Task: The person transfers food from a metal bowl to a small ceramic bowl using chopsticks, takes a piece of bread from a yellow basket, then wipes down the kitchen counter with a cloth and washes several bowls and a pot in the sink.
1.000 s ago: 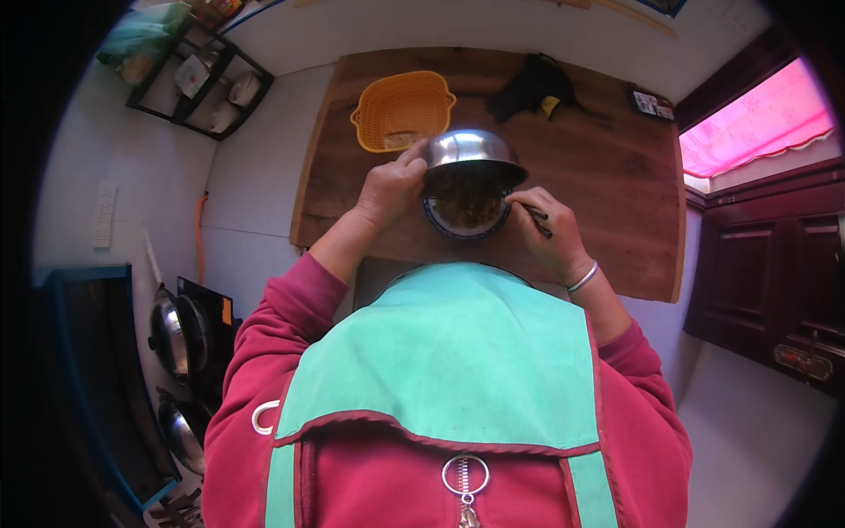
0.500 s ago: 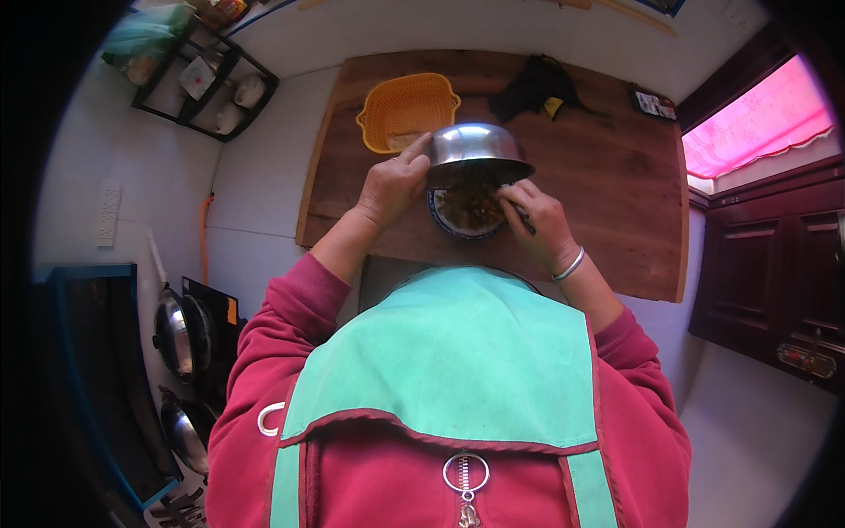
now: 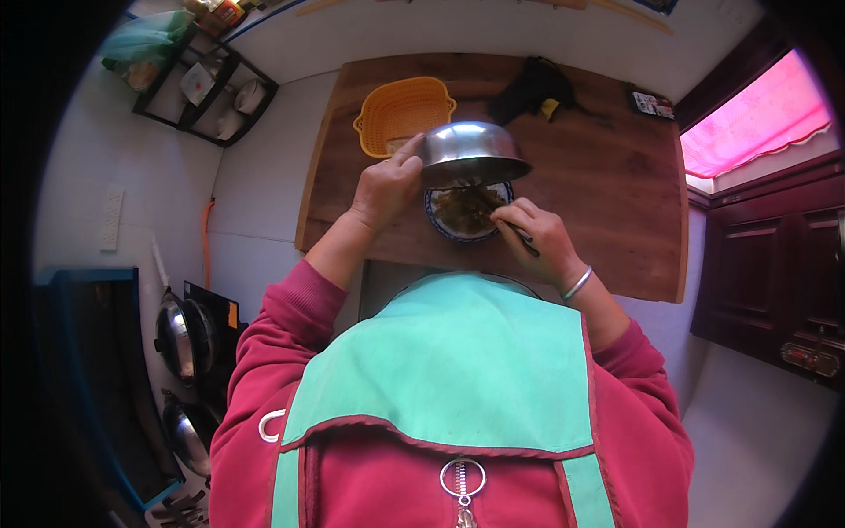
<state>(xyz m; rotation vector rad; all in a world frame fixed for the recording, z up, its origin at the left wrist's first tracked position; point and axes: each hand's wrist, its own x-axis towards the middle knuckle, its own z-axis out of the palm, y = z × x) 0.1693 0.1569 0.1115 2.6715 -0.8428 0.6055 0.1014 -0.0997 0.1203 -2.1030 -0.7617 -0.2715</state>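
Observation:
A shiny metal bowl point(image 3: 473, 145) is tipped on its side above a blue-rimmed white plate point(image 3: 430, 220), its mouth facing down toward me. Closed on the bowl's left rim is my left hand point(image 3: 387, 187), with the index finger stretched along the outside. My right hand point(image 3: 539, 236) grips a slim dark utensil point(image 3: 526, 239), perhaps chopsticks, which points up toward the bowl's mouth; its tip is hard to make out. Brownish chopped food point(image 3: 465, 214) lies on the plate under the bowl. The inside of the bowl is mostly in shadow.
On the wooden table point(image 3: 598, 202) stand a yellow plastic basket point(image 3: 405, 114) behind my left hand, a black bag-like item point(image 3: 532, 92) and a small dark packet point(image 3: 651, 102) at the far right. Pans point(image 3: 176, 334) hang at left; a dark red door point(image 3: 766, 273) is at right.
More food now shows on the plate, and its rim is more visible. My right hand has moved slightly down with the utensil. The bowl remains tilted in my left hand.

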